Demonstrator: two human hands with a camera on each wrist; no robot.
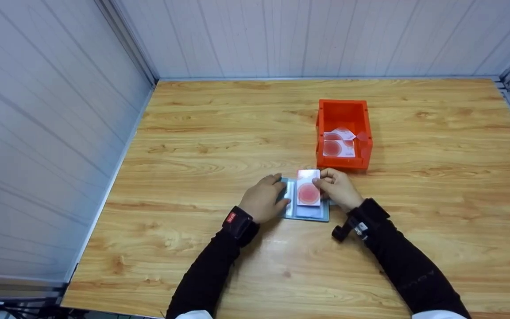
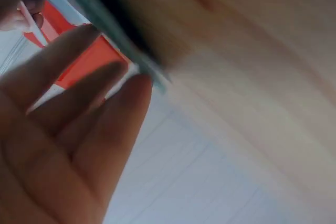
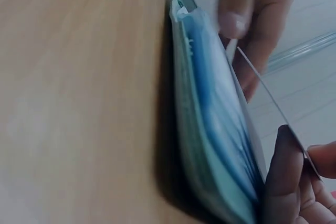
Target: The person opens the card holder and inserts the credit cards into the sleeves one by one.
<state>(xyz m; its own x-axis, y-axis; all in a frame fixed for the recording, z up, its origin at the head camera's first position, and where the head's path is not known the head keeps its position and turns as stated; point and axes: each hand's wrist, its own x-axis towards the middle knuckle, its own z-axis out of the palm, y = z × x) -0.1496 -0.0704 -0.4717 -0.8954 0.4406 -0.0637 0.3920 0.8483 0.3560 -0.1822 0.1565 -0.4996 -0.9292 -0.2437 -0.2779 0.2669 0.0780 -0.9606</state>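
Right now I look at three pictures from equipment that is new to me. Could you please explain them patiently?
No robot works here, only a person's left hand and right hand, both bare. The wide picture looks forward and down from the person's head; the two close ones come from the left and right wrists. On the wooden table lies an open blue-green booklet; beyond it stands an orange bin with printed cards inside. The left hand touches the booklet's left side. The right hand pinches a red-and-white card over the booklet's right side.

2 arms [image 1: 213, 266] stretch forward; left hand [image 1: 261, 199], fingers [image 2: 118, 124] seemingly straight; right hand [image 1: 340, 190] pinches.
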